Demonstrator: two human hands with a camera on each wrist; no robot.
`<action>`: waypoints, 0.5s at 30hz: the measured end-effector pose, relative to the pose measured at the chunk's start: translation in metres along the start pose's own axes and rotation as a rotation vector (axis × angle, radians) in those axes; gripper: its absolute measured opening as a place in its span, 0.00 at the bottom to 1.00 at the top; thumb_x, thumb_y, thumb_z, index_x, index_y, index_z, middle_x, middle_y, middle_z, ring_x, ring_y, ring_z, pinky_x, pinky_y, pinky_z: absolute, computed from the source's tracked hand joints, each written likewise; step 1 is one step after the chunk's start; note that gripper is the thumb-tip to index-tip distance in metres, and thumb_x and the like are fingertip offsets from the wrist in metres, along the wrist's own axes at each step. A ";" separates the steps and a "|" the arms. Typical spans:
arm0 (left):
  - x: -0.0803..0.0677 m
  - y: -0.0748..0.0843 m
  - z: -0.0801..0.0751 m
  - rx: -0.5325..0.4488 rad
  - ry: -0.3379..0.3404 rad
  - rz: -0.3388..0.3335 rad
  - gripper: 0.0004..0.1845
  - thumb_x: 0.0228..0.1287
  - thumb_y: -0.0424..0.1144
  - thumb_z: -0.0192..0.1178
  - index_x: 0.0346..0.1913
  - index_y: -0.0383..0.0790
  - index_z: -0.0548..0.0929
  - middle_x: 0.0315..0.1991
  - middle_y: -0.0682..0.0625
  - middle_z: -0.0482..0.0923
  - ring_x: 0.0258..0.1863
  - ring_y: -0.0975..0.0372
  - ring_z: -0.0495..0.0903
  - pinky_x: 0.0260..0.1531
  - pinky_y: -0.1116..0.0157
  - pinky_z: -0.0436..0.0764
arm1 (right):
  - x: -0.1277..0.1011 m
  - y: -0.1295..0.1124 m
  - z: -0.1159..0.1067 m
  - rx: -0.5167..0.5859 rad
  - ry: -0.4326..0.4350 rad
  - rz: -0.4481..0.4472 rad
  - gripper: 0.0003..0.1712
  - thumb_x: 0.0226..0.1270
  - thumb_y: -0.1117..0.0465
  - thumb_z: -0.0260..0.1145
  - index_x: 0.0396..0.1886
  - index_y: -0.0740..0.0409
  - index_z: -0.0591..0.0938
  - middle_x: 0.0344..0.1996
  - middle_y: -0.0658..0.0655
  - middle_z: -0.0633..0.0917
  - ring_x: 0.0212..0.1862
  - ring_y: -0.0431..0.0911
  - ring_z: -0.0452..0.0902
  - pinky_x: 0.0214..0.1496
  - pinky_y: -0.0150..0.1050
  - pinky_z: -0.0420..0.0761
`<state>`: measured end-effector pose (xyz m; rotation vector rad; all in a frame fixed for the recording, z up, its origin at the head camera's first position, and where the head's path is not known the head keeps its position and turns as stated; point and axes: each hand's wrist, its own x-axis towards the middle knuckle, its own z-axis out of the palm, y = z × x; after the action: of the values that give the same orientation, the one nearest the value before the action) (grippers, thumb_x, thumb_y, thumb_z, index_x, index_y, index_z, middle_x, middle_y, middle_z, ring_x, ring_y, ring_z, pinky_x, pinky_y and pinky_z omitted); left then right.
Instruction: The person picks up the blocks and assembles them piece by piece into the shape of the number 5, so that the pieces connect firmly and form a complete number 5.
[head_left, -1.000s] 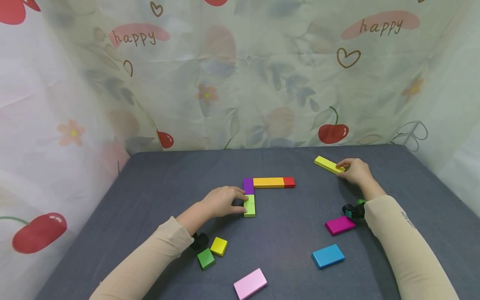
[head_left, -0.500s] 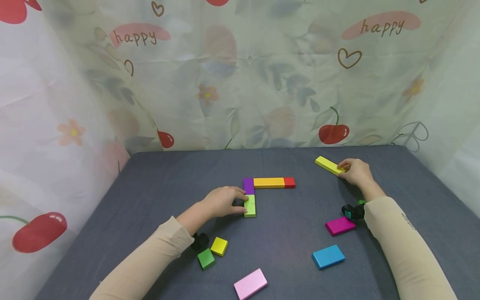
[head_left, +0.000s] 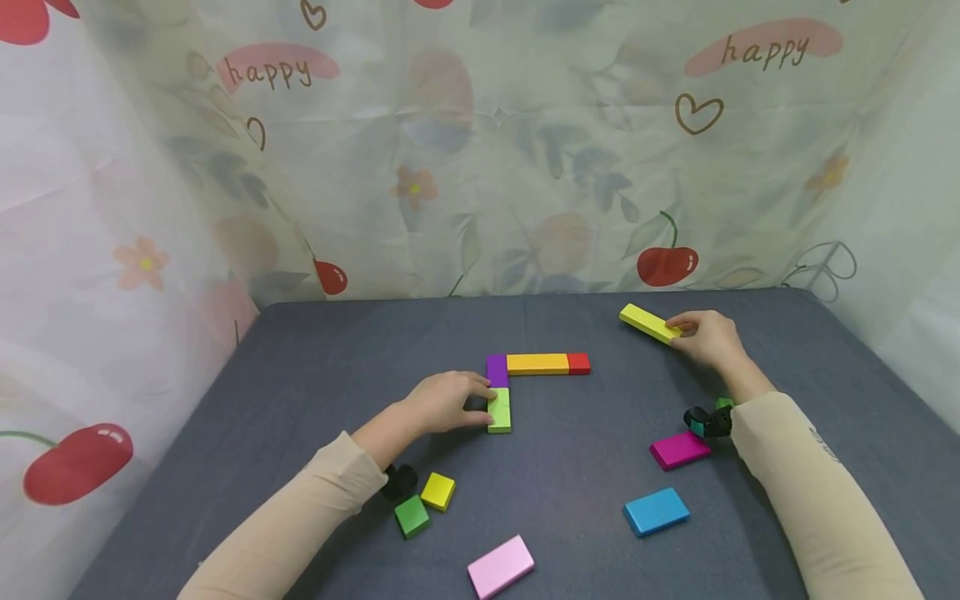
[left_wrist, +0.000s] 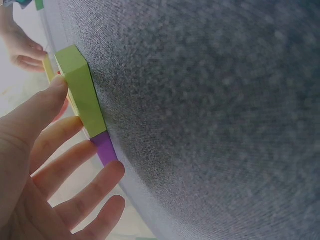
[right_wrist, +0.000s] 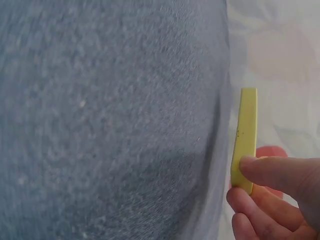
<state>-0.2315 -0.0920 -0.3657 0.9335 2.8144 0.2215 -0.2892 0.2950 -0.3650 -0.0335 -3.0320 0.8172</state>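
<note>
My right hand (head_left: 708, 339) pinches one end of a long yellow block (head_left: 648, 323) between thumb and fingers, near the far right of the table. In the right wrist view this yellow block (right_wrist: 245, 135) shows against the curtain beyond the table edge. My left hand (head_left: 442, 404) rests its thumb and fingertips along the left side of a lime green block (head_left: 499, 412) and the purple block (head_left: 497, 372) behind it. From the purple block a long orange block (head_left: 537, 364) runs right, ending in a red block (head_left: 578, 363).
On the dark grey table (head_left: 360, 342), a small yellow block (head_left: 438, 492) and a green block (head_left: 412, 517) lie near the left forearm. Toward the front are pink (head_left: 501, 567), blue (head_left: 656, 512) and magenta (head_left: 679, 451) blocks. A patterned curtain (head_left: 480, 208) hangs behind.
My right hand has shifted slightly left and away from me with the long yellow block in the last half second. My left hand and the joined blocks look still.
</note>
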 end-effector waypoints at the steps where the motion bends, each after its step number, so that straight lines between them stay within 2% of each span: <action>1: 0.000 0.000 0.000 0.001 0.001 0.001 0.24 0.58 0.52 0.62 0.56 0.46 0.80 0.59 0.50 0.76 0.61 0.57 0.73 0.61 0.56 0.73 | -0.001 -0.001 0.000 0.000 -0.003 -0.015 0.21 0.62 0.62 0.62 0.54 0.67 0.77 0.53 0.74 0.77 0.53 0.65 0.72 0.53 0.57 0.75; 5: 0.000 0.000 0.000 0.002 0.005 0.005 0.24 0.58 0.52 0.62 0.56 0.46 0.80 0.59 0.49 0.76 0.61 0.57 0.74 0.61 0.56 0.73 | -0.003 -0.009 0.002 -0.001 -0.005 -0.060 0.21 0.62 0.62 0.62 0.53 0.67 0.78 0.52 0.73 0.78 0.52 0.64 0.75 0.51 0.55 0.78; 15: 0.000 0.000 0.000 0.002 -0.003 -0.003 0.24 0.58 0.52 0.62 0.57 0.46 0.80 0.59 0.50 0.76 0.61 0.56 0.73 0.61 0.56 0.73 | -0.010 -0.027 0.007 0.009 -0.006 -0.106 0.21 0.61 0.63 0.63 0.53 0.65 0.79 0.52 0.71 0.78 0.51 0.63 0.77 0.48 0.52 0.80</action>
<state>-0.2319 -0.0920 -0.3658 0.9289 2.8140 0.2174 -0.2797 0.2677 -0.3572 0.1292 -3.0046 0.8232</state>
